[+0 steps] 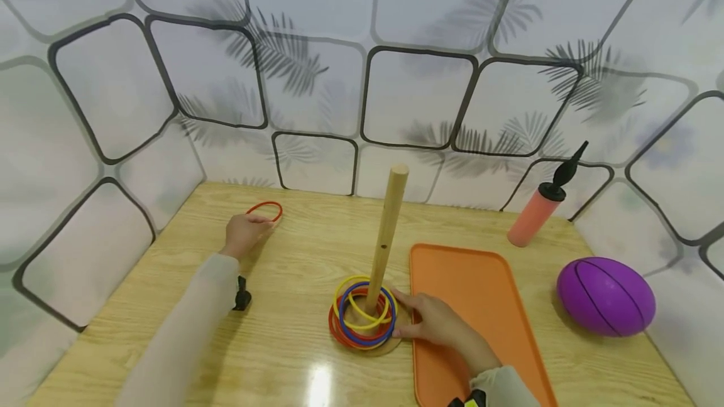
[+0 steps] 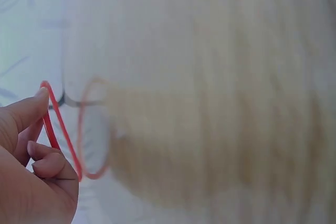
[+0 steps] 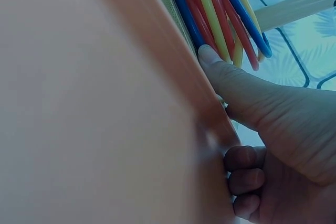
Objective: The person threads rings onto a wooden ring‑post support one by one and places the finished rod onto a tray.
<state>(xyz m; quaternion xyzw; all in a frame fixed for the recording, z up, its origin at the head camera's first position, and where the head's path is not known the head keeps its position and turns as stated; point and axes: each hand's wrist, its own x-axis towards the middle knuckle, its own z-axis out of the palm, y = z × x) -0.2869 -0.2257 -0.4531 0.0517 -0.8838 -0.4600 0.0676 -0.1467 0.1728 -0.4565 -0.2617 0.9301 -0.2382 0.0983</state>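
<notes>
At the back left, my left hand (image 1: pixel 243 234) pinches a thin red ring (image 1: pixel 277 211) between thumb and finger. In the left wrist view the ring (image 2: pixel 62 129) hangs from the thumb and fingertip. A wooden peg (image 1: pixel 387 231) stands upright on a round wooden base (image 1: pixel 389 348) near the middle of the table. Several red, yellow and blue rings (image 1: pixel 340 330) lie stacked round its foot. My right hand (image 1: pixel 435 321) holds the stand's right side low down, thumb and index finger spread along it. The right wrist view shows the thumb against the lowest blue ring (image 3: pixel 184 11).
An orange tray (image 1: pixel 481 281) lies right of the stand, under my right hand and forearm. Farther right are a pink hand pump (image 1: pixel 532 218) with a black nozzle and a purple ball (image 1: pixel 606 297). A patterned wall covering (image 1: pixel 317 165) rises behind the wooden table (image 1: pixel 294 256).
</notes>
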